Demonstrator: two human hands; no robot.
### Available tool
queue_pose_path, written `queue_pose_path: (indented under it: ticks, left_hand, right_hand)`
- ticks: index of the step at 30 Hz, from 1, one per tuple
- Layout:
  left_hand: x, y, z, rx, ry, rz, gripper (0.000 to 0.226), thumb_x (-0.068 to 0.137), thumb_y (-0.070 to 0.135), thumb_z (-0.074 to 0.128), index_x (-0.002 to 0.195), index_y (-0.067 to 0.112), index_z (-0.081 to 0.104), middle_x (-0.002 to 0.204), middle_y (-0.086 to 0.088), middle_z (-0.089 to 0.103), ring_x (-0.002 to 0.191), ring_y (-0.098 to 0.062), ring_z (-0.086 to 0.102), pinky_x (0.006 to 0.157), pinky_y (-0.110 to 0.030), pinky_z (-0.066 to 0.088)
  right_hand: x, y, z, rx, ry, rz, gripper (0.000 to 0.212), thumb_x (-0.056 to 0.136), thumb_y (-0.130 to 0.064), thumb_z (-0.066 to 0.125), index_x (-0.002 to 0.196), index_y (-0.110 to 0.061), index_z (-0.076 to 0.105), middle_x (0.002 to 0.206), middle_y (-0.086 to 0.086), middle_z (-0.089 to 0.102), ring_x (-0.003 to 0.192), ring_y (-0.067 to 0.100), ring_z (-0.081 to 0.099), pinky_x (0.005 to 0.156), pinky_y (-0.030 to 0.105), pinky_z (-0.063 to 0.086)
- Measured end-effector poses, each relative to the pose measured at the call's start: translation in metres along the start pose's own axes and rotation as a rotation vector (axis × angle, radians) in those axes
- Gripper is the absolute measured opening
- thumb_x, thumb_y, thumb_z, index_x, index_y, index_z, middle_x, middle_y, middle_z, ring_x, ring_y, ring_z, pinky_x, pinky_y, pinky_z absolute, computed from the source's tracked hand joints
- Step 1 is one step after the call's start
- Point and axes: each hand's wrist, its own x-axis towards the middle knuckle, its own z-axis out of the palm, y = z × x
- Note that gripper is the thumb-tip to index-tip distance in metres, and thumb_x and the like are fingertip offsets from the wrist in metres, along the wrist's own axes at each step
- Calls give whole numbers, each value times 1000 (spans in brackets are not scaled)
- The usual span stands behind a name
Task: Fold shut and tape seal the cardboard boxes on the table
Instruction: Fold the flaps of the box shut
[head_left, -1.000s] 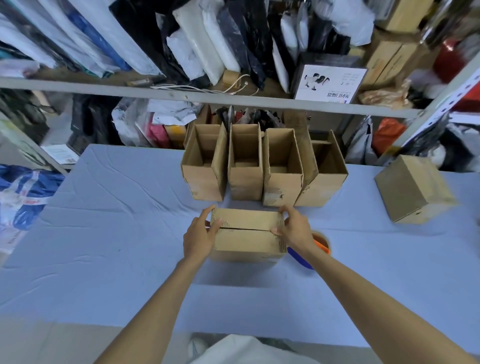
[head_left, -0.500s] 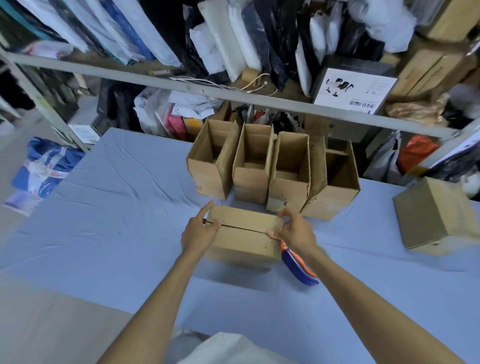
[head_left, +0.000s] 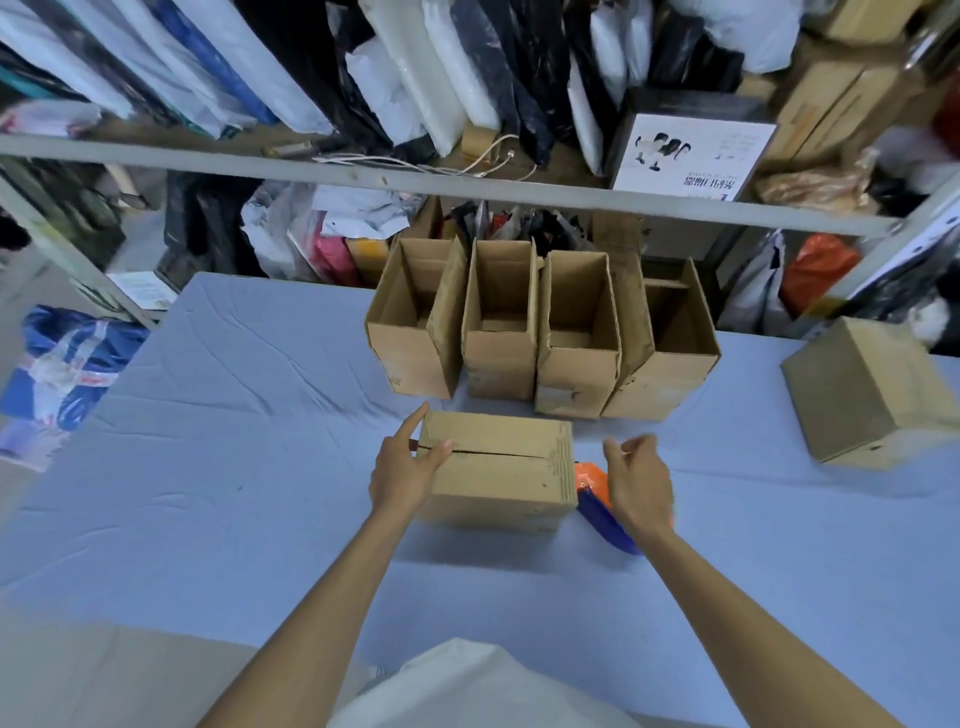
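- Blue-clothed table (head_left: 218, 467) carries the closed box (head_left: 498, 467) at its centre.
- Left hand (head_left: 402, 473) grips that box's left end, thumb on the seam.
- Right hand (head_left: 639, 483), loosely curled and empty, hides most of the tape dispenser (head_left: 605, 522).

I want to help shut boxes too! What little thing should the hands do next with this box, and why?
Probably the right hand should grab the tape dispenser lying just under it. The closed box has its flaps folded down, but its seam looks bare, and the left hand holds it steady.
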Motion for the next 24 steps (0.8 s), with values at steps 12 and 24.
queue_pose_path:
  ticks: [12,24]
  left_hand:
    - [1,-3,-2,4,-34,21,58,88,49,63,140,48,39,110,2,55,106,-21,55,86,-36,42]
    - [9,-5,-6,0,-66,27,61,83,52,66,138,50,40,114,-2,58,105,-23,58,93,-42,48]
  right_hand:
    - [-16,50,13,-427,-202,-71,37,70,-25,71,101,-15,53,94,-1,62,82,18,60,55,24,40]
    - [5,23,-26,-129,-71,31,29,70,-18,74,87,-6,54,79,8,60,69,26,55,50,26,33]
